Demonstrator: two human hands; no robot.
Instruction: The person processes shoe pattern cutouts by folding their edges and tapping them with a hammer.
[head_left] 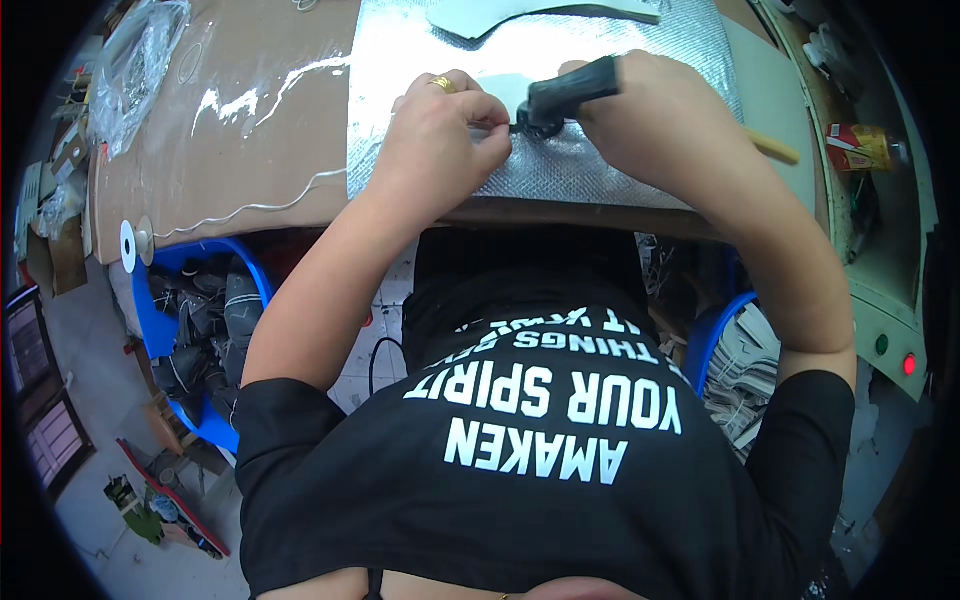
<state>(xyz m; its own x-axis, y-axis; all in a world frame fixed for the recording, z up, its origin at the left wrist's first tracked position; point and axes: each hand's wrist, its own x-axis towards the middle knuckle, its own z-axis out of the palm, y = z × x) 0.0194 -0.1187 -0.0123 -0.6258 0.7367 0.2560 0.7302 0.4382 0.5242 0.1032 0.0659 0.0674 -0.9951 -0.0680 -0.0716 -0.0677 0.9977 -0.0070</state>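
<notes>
Over a silvery, quilted sheet (400, 90) my two hands work close together. Fingers and thumb of my left hand (450, 135), with a gold ring on one finger, are pinched at a thin dark bit by the end of a black object (575, 95). That object has a rounded lower end and a thick, tube-like upper part; its kind I cannot make out. My right hand (650, 115) is closed on its upper part, with some fingers hidden. Under my right wrist a yellow stick (775, 147) sticks out. A pale, curved flat piece (540, 12) lies at the far edge.
Clear plastic wrap (145, 60) lies on the brown table (250, 130) at the far left, above a white spool (137, 243) with cord. Below, a blue bin (255, 265) holds dark pieces; another blue bin (705, 350) holds greyish ones. A pale green machine (900, 330) stands right.
</notes>
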